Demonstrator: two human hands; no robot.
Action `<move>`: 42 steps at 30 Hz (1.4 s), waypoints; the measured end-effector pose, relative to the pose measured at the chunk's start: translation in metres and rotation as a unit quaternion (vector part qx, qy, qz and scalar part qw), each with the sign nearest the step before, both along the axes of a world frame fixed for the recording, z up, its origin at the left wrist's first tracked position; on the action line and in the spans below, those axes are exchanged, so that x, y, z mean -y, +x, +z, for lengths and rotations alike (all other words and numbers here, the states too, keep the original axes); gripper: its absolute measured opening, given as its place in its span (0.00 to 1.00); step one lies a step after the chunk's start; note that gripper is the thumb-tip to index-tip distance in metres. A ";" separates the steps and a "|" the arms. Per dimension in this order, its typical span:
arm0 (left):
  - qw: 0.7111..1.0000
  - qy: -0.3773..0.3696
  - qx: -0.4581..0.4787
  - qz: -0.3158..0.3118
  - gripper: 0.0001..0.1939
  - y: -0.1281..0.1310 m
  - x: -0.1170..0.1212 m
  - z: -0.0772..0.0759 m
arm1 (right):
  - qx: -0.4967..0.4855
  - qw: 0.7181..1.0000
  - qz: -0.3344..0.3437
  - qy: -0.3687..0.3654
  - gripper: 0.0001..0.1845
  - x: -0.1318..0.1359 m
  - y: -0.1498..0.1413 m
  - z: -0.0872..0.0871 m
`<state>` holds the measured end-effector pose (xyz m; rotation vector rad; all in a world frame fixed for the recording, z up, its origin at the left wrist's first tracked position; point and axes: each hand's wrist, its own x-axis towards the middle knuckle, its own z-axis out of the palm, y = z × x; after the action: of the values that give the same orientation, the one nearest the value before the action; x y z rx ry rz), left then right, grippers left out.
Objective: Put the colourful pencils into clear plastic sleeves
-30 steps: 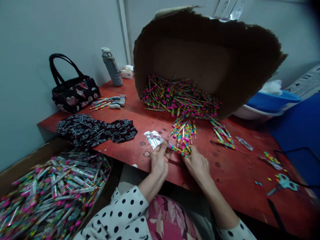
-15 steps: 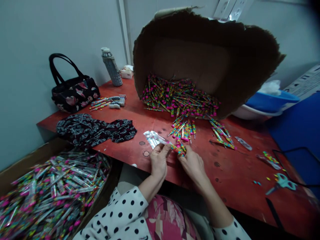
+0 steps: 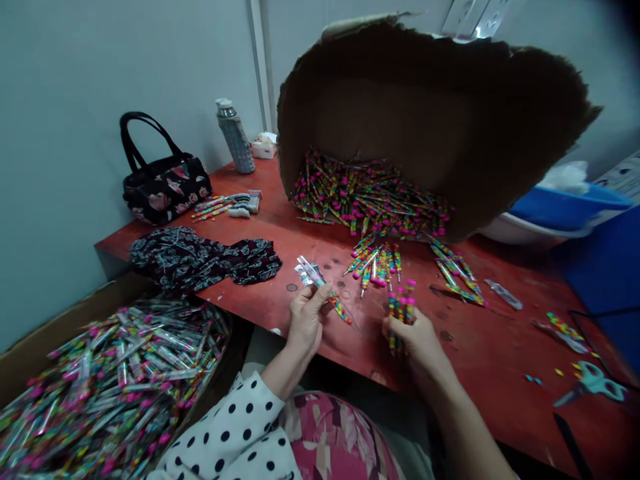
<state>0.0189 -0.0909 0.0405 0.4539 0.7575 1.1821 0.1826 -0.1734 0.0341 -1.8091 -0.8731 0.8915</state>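
Observation:
My left hand [image 3: 305,323] is closed on clear plastic sleeves [image 3: 309,270], and a multicoloured pencil [image 3: 341,311] sticks out to the right of its thumb. My right hand [image 3: 420,343] grips a bundle of similar pencils [image 3: 401,303], their pink ends up, just above the table's front part. The two hands are apart. Beyond them a loose group of pencils [image 3: 377,263] lies on the red table. Behind that, a large cardboard box [image 3: 400,113] on its side holds a heap of the same pencils [image 3: 370,197].
At lower left, a carton [image 3: 113,291] is full of sleeved pencils [image 3: 130,380]. A dark patterned cloth [image 3: 200,260], handbag [image 3: 167,190] and flask [image 3: 236,140] stand on the left. Scissors [image 3: 593,383], a plastic sleeve [image 3: 503,294] and more pencils [image 3: 456,270] lie to the right.
My hands have drawn apart. The right has moved right with the bundle, now turned pink ends up; the left keeps the sleeves and a pencil. The view has shifted slightly.

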 end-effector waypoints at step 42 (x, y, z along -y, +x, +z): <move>0.991 -0.028 -0.070 0.115 0.13 -0.070 0.029 0.010 | 0.001 0.970 -0.007 0.243 0.19 -0.026 -0.060 -0.009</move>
<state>-0.0511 -0.1203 0.0504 0.4127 0.9814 1.3490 0.1226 -0.1476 0.0255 -1.3867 -0.9800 0.5984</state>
